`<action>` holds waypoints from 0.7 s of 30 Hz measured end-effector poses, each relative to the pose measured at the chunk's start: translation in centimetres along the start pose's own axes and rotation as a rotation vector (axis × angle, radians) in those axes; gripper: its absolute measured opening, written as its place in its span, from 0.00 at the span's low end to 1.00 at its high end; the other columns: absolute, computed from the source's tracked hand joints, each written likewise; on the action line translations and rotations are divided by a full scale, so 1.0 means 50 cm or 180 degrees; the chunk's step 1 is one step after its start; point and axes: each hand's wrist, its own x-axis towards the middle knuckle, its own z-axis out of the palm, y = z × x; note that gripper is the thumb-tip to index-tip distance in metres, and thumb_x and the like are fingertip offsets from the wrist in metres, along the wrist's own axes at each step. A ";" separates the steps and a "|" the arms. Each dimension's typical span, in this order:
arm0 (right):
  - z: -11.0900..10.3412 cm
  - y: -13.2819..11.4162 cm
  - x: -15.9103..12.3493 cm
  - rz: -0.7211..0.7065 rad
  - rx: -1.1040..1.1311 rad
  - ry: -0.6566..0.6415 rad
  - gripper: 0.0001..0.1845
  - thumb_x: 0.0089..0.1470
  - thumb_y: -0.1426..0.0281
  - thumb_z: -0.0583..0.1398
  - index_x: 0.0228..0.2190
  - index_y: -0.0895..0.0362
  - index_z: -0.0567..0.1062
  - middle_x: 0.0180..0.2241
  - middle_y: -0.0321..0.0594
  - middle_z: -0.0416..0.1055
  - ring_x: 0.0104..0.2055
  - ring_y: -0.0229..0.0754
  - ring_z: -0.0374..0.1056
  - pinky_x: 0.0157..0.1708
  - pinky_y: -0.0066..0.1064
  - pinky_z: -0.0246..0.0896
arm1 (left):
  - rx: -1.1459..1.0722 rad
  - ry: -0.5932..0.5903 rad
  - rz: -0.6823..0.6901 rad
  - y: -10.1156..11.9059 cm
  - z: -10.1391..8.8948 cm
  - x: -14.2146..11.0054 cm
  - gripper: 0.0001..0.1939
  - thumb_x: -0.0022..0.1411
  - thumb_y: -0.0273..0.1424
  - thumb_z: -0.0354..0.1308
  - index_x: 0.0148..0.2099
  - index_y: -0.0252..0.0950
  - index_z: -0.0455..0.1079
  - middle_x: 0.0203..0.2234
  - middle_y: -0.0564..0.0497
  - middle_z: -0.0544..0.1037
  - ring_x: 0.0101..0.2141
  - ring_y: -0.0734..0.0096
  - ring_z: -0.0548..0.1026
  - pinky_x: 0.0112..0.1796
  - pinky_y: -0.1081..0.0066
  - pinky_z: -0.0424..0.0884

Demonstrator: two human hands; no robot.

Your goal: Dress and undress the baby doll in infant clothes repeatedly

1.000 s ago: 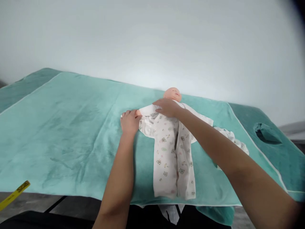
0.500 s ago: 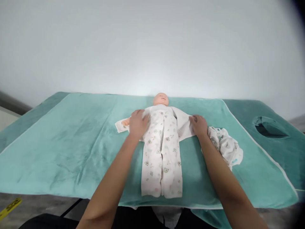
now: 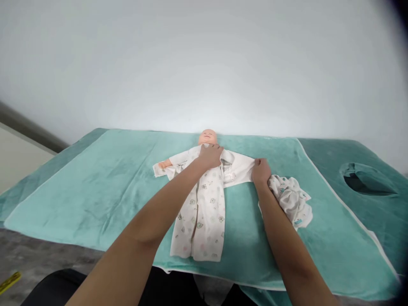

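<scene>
One doll (image 3: 208, 137), one outfit (image 3: 210, 216), two hands (image 3: 211, 156) (image 3: 261, 171) (one bundle (image 3: 295, 205)).

Bed (image 3: 338, 155): before the wall (image 3: 204, 63).
Sheet (image 3: 95, 195): on the bed.
Doll (image 3: 208, 137): on the sheet, head toward the wall.
Suit (image 3: 212, 216): below the doll's head, legs toward the near edge.
Cloth (image 3: 295, 204): on the sheet, right of the suit.
Hole (image 3: 366, 180): in the bed, right of the sheet.

Cool, soft, fairly bright light falls evenly, with a paler glow on the white wall (image 3: 204, 76) above the doll (image 3: 208, 137). Shadows on the green cloth (image 3: 95, 182) are faint. Darkness rounds off the upper right corner; fine detail looks soft.
</scene>
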 end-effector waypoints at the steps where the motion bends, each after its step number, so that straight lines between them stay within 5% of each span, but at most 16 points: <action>1: -0.003 -0.003 -0.002 0.0031 0.0029 0.0028 0.20 0.68 0.64 0.46 0.47 0.60 0.73 0.44 0.52 0.75 0.44 0.49 0.70 0.42 0.36 0.55 | 0.0014 -0.0015 -0.0029 -0.006 0.005 0.003 0.30 0.61 0.35 0.57 0.65 0.41 0.59 0.64 0.40 0.63 0.63 0.49 0.58 0.60 0.41 0.53; 6: -0.009 -0.011 -0.008 0.0111 0.0094 0.0045 0.19 0.68 0.64 0.46 0.46 0.59 0.73 0.44 0.52 0.74 0.45 0.50 0.70 0.42 0.37 0.56 | 0.0234 0.0167 -0.0308 0.029 0.061 0.053 0.28 0.60 0.41 0.59 0.61 0.40 0.66 0.62 0.37 0.64 0.61 0.42 0.58 0.59 0.34 0.47; 10: 0.001 -0.005 -0.005 0.0085 0.0064 0.0007 0.19 0.67 0.63 0.47 0.44 0.58 0.74 0.43 0.51 0.75 0.45 0.51 0.70 0.44 0.38 0.57 | 0.0369 0.0226 -0.0333 0.088 0.083 0.085 0.28 0.59 0.37 0.61 0.61 0.37 0.67 0.57 0.34 0.69 0.57 0.41 0.63 0.59 0.35 0.45; 15: 0.014 -0.001 0.005 0.0063 0.0012 0.0021 0.17 0.65 0.64 0.49 0.41 0.59 0.75 0.42 0.54 0.75 0.44 0.52 0.71 0.44 0.40 0.58 | 0.0283 0.0221 -0.0263 0.093 0.047 0.076 0.20 0.65 0.28 0.52 0.57 0.37 0.71 0.53 0.36 0.73 0.53 0.47 0.68 0.56 0.40 0.54; 21: 0.016 0.009 0.017 0.0068 0.0057 0.0180 0.20 0.65 0.66 0.46 0.43 0.60 0.74 0.42 0.55 0.75 0.43 0.51 0.70 0.41 0.37 0.59 | 0.0261 0.0302 -0.0301 0.021 -0.030 0.019 0.22 0.66 0.23 0.45 0.59 0.34 0.68 0.55 0.34 0.70 0.54 0.45 0.67 0.52 0.47 0.62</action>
